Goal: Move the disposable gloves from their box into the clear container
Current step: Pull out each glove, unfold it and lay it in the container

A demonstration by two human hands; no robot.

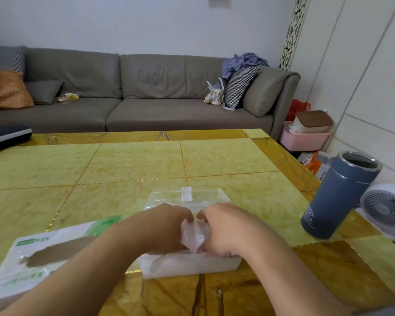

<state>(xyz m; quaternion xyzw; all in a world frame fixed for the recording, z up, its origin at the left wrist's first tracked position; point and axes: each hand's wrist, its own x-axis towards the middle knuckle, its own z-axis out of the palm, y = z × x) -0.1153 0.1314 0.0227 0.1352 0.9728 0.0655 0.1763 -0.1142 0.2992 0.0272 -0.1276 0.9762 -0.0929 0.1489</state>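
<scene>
Nearest the camera, both forearms reach in over the table (135,160), a yellow-green tiled top w/ gold seams and a darker amber border. The clear container (192,264) sits just past the table's near edge, its front wall showing a cloudy mass of gloves already inside; its clear lid (187,196) stands raised at the back. Both hands meet over the container's opening. Left hand (162,226) has fingers curled down onto a crumpled wad of disposable gloves (193,236); right hand (224,229) is curled round the same wad from the other side, so each is grasping the gloves. The wad is pinched btwn the two hands, partly in the container.

Just left of the container, under the left forearm, lies the glove box (32,258), white w/ green print and a torn brown slot on top. To the right, well apart from the container, a blue insulated tumbler (338,197) stands open-topped near the table's edge. Beyond it on the floor, a white fan (385,208). Farthest back, a grey sofa (132,87) w/ cushions runs along the wall.
</scene>
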